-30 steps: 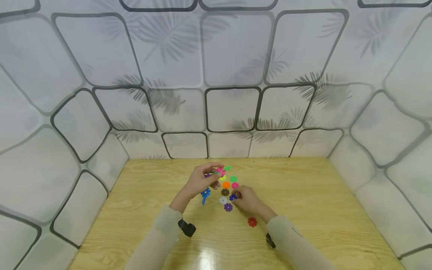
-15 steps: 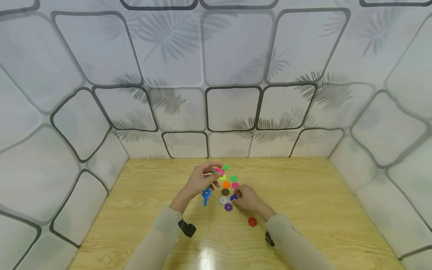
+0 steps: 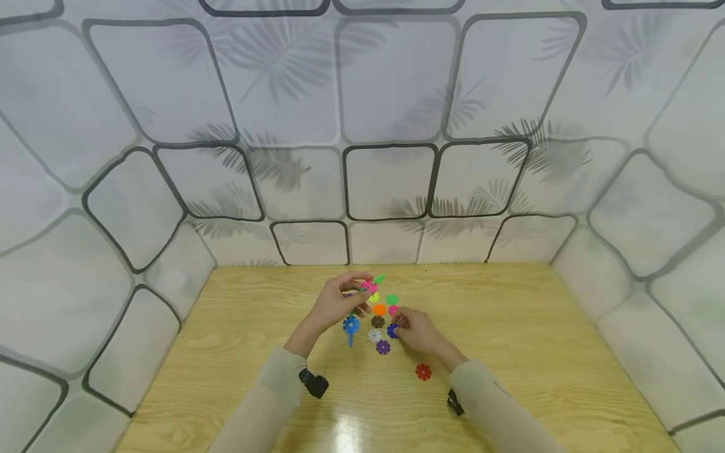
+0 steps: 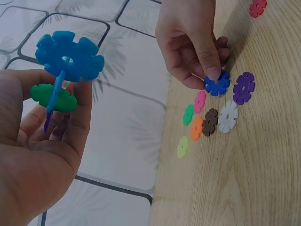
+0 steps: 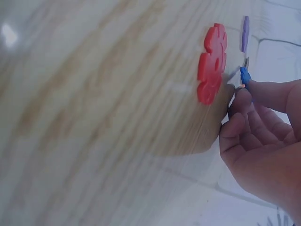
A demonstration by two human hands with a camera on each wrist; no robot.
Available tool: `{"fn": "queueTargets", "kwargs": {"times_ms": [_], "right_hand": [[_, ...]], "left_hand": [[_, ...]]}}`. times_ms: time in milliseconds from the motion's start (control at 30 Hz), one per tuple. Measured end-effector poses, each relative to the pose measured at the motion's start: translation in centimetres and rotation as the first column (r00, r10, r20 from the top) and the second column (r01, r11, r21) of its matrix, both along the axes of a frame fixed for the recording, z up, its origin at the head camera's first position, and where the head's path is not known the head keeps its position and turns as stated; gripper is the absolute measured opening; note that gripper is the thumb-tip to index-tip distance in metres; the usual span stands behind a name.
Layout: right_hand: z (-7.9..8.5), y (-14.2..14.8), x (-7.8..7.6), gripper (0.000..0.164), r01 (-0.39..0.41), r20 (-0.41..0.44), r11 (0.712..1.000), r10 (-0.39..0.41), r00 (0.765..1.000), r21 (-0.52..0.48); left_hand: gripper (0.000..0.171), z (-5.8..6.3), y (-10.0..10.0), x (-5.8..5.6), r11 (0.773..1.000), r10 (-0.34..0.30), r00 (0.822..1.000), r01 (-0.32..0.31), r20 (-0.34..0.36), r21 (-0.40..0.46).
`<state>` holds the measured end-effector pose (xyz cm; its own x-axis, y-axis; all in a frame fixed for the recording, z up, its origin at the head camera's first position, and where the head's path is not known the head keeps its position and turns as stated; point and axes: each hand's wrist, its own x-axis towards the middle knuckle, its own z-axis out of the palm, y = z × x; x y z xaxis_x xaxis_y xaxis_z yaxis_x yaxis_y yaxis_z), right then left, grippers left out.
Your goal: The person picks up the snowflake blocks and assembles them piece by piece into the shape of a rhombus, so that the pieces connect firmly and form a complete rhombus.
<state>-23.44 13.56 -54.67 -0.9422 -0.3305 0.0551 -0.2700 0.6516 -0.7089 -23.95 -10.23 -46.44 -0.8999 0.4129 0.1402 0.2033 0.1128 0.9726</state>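
Above the table, my left hand [image 3: 334, 306] holds a cluster of slotted, flower-shaped plastic discs joined edge to edge. In the head view a pink disc [image 3: 369, 287] is at its fingertips, with a green disc [image 3: 379, 279] beyond. A light blue disc [image 4: 84, 59] and another green disc [image 4: 47, 96] stick out toward the left wrist camera; the fingers hide part of the cluster. My right hand [image 3: 418, 331] pinches a dark blue disc [image 4: 217, 84] of the same kind between thumb and fingers, low over the table beside a purple disc [image 4: 243, 88].
Loose discs lie close together on the wooden table [image 3: 255, 377]: white [image 3: 374, 335], brown [image 3: 377, 321], orange [image 3: 379, 309], green [image 3: 392, 299], pink [image 3: 393, 311] and yellow [image 3: 374, 297]. A red disc [image 3: 423, 372] lies nearer the front, below the right wrist. Patterned walls [image 3: 391, 182] surround the table.
The hanging light blue part of the left hand's cluster has swung slightly right and turned. The dark blue disc now shows more fully in the right hand's pinch; both hands stay nearly in place.
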Motion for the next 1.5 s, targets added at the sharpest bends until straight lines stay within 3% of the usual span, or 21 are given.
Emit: {"fn": "queueTargets", "kwargs": {"times_ms": [267, 500, 767, 1067, 1500], "right_hand": [[0.8, 0.6, -0.1, 0.015, 0.054, 0.011, 0.997, -0.053, 0.999, -0.06], [2.8, 1.1, -0.3, 0.018, 0.067, -0.031, 0.987, -0.073, 0.997, -0.146], [4.6, 1.4, -0.8, 0.019, 0.095, -0.014, 0.966, -0.101, 0.995, -0.241], [6.3, 1.5, -0.9, 0.02, 0.086, -0.065, 0.956, -0.109, 0.992, -0.281], [8.1, 1.4, -0.7, 0.019, 0.108, -0.056, 0.936, -0.135, 0.989, -0.334]], "left_hand": [[0.041, 0.2, 0.1, 0.2, 1.0, -0.012, 1.0, 0.012, -0.003, 0.013], [0.041, 0.0, 0.0, 0.2, 1.0, -0.019, 1.0, 0.02, -0.006, 0.017], [0.042, -0.2, -0.1, 0.0, 1.0, -0.029, 0.999, 0.029, -0.015, 0.006], [0.044, 0.0, -0.3, 0.0, 0.998, -0.061, 0.997, 0.06, -0.054, -0.018], [0.043, 0.1, -0.4, 0.0, 0.999, -0.034, 0.998, 0.031, -0.057, -0.045]]}}
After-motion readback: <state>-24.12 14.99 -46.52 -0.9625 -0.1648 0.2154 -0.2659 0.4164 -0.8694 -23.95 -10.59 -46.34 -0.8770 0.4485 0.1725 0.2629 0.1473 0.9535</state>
